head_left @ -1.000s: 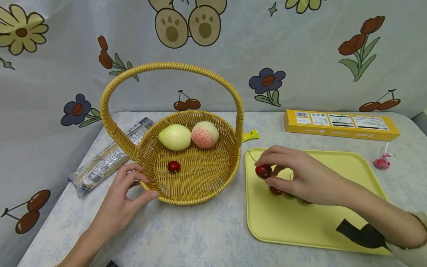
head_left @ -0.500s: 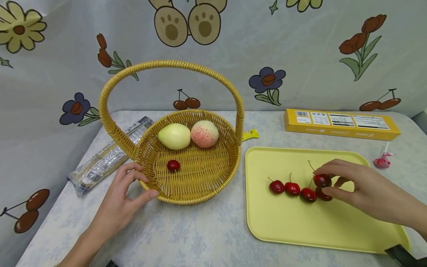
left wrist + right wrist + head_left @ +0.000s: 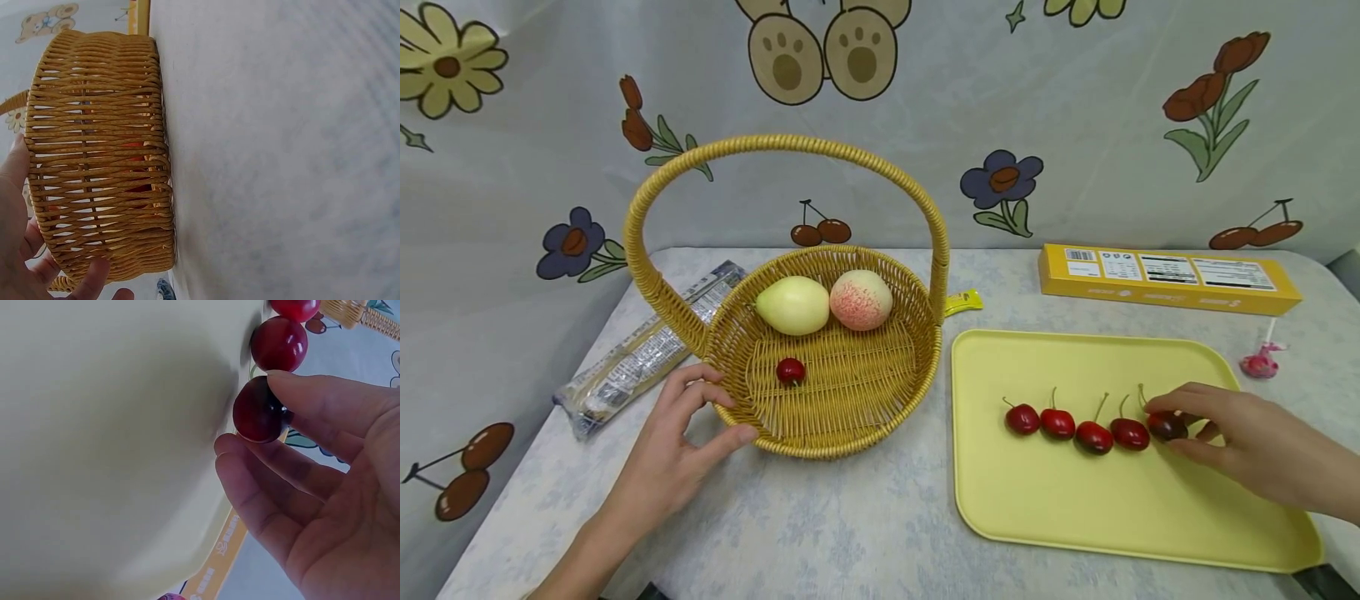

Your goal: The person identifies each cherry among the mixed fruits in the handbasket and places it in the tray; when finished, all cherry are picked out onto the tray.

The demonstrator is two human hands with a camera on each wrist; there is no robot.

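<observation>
My right hand [image 3: 1255, 450] pinches a dark red cherry [image 3: 257, 411] between thumb and fingers, low over the yellow tray [image 3: 1075, 517]. It is at the right end of a row of several stemmed cherries [image 3: 1093, 437]. My left hand [image 3: 673, 450] holds the near left rim of a wicker basket [image 3: 823, 450]. In the left wrist view its thumb is at the rim and its fingertips lie along the woven wall. Inside the basket are a pale yellow-green pear [image 3: 792, 306], a pink-speckled peach [image 3: 861, 300] and a single cherry [image 3: 791, 372].
A silvery packet [image 3: 640, 358] lies left of the basket, partly behind its handle. A small yellow sachet [image 3: 962, 302] shows at its right. Behind the tray lies a long yellow box [image 3: 1168, 280], with a pink-wrapped lollipop [image 3: 1259, 363] to the right. A patterned cloth hangs at the back.
My right hand has moved right, carrying a cherry from the tray's left side to the right end of the row, and lowered it there. The left hand and basket stay put.
</observation>
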